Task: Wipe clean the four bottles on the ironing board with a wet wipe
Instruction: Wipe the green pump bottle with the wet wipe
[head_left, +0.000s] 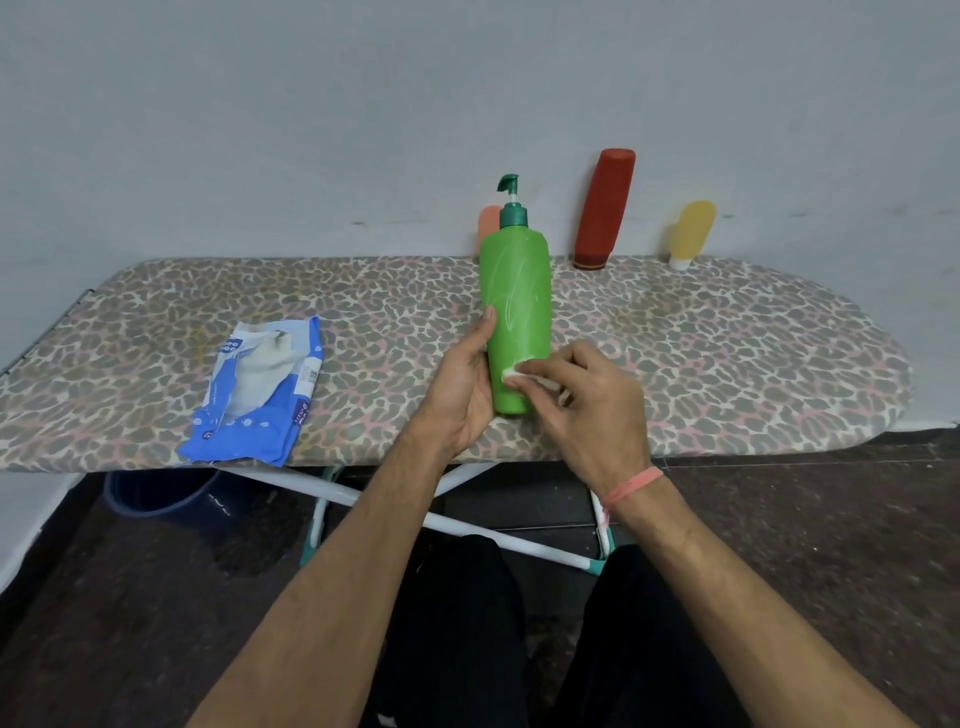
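Left hand grips green bottle near board's front edge; right hand pinches wipe.

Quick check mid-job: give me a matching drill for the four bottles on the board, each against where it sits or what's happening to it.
Things:
1. green pump bottle
2. red bottle
3. yellow bottle
4. orange bottle

States:
A. farthest right, cap down against the wall
B. mostly hidden behind the pump bottle
C. held by the left hand, wiped by the right hand
D. tallest one leaning on the wall

Pairs: 1-C, 2-D, 3-A, 4-B
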